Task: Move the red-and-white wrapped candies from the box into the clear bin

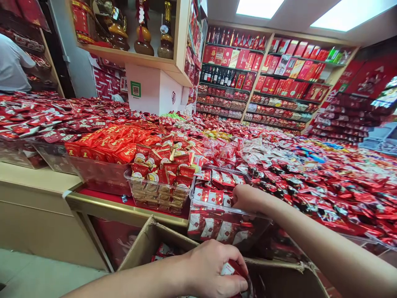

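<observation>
In the head view, a packet (228, 269), red and white, is held at the bottom centre of the frame, pinched between the thumb and curled fingers of the left hand (211, 263), over the open box (139, 245). Whether more are gathered under the palm cannot be told. The right hand (245, 197), right of centre, is lowered into a clear tub (214, 209); its fingertips are hidden, so its grip cannot be told.

The packet is judged light and pliant, with a glossy wrapper likely to be slippery. It is best taken by its filled middle or a sealed end, gently, since the contents might be crushed.

In the clear tub, similar packets are set in rows, seen also through the front wall. More wrappers are partly seen inside the box. Left of centre, durian packs (163, 156) are heaped above the rim of the durian tub (155, 184); farther left, red packs (108, 142) are piled in the left tub (99, 178).
</observation>
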`<action>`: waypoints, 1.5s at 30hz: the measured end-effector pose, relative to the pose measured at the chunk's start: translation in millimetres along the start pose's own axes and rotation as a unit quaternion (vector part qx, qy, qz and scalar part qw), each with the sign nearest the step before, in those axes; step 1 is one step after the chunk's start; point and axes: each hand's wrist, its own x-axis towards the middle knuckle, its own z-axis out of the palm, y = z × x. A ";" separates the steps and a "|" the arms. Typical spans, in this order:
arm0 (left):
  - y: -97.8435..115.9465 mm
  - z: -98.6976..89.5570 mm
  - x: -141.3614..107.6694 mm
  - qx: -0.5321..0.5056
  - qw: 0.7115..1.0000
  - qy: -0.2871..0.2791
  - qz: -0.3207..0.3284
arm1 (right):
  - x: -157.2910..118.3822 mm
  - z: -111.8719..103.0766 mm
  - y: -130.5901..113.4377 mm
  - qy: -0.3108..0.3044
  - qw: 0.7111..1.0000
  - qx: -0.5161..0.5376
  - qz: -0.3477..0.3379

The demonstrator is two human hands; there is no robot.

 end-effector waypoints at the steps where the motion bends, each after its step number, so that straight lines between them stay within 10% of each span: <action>1: 0.5 -0.3 -0.1 0.000 1.000 -0.001 -0.001 | -1.6 -0.9 -1.5 -0.011 1.000 -0.004 0.001; 10: 0.5 -0.2 1.9 -0.090 0.995 0.017 -0.027 | -1.3 -5.9 -2.1 0.013 0.999 -0.033 -0.005; 16: 2.3 1.3 8.6 -0.449 0.889 0.049 -0.072 | -52.4 -11.5 10.6 0.178 0.981 0.054 -0.051; 20: 6.2 -1.2 7.6 -0.504 0.858 0.065 -0.074 | -102.6 25.3 11.1 0.141 0.955 0.252 -0.073; 25: 9.9 -4.8 4.8 -0.427 0.894 0.124 -0.060 | -112.7 80.3 6.7 0.089 0.885 0.455 -0.051; 30: 6.8 -4.1 5.6 -0.451 0.891 0.006 -0.050 | -109.5 92.7 13.8 0.122 0.809 0.572 -0.055; 35: 7.2 1.2 7.8 -0.424 0.904 -0.020 -0.046 | -117.0 92.8 25.7 0.258 0.869 0.416 -0.072; 38: 9.1 3.3 8.8 -0.493 0.866 -0.004 -0.085 | -116.7 96.1 28.4 0.328 0.902 0.184 -0.212; 45: 4.9 -3.6 9.2 -0.607 0.770 -0.119 -0.155 | -118.5 84.7 29.3 0.382 0.863 -0.058 -0.325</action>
